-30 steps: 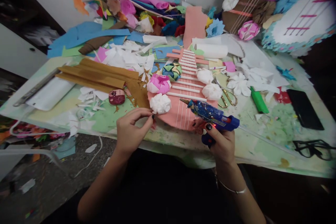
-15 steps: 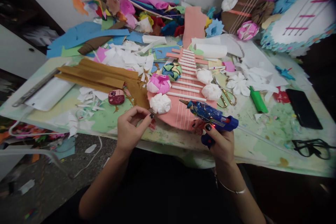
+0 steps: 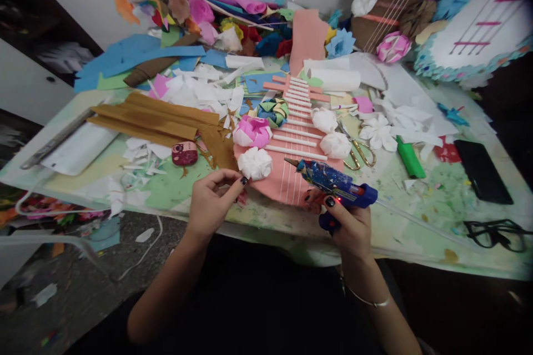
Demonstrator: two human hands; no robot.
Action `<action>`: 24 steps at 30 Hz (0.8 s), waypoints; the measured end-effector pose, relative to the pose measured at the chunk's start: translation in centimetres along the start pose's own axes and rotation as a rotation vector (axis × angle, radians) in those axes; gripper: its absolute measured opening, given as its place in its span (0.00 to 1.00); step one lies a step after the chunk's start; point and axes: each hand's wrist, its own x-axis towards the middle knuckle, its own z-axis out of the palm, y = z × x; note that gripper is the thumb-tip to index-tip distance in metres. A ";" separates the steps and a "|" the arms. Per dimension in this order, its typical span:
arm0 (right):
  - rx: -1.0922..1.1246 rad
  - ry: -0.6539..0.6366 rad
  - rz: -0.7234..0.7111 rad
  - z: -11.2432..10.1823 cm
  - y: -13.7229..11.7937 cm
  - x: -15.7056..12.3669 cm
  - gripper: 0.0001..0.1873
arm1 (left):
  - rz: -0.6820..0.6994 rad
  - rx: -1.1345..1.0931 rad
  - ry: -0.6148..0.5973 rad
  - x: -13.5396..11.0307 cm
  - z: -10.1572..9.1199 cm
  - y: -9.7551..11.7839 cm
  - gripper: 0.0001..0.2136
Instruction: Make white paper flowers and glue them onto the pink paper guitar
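Five paper flowers (image 3: 255, 162) already sit on our pink foam guitar (image 3: 291, 180) at mid-frame on the worktop (image 3: 437, 199), so we judge the decorating well along, while the fingers of our left hand (image 3: 210, 202) pinch its lower-left edge and those of our right hand (image 3: 350, 222) clasp the blue glue gun (image 3: 337, 184).

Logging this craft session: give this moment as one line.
left hand: fingertips at pink paper guitar edge, beside white paper flower | right hand: grips glue gun, nozzle above it
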 end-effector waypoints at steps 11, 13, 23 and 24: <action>-0.024 -0.008 0.013 -0.3 0.2 -0.1 0.07 | -0.128 -0.213 -0.055 0.3 0.2 -0.6 0.04; -0.023 -0.010 0.013 -0.3 0.2 -0.1 0.07 | -0.190 -0.282 -0.075 0.3 0.3 -0.3 0.05; -0.046 0.005 0.032 -0.5 0.4 -0.1 0.09 | -0.224 -0.440 -0.106 0.4 0.1 0.3 0.04; -0.036 0.004 0.027 -0.5 0.4 -0.1 0.08 | -0.228 -0.452 -0.107 0.4 0.0 0.3 0.04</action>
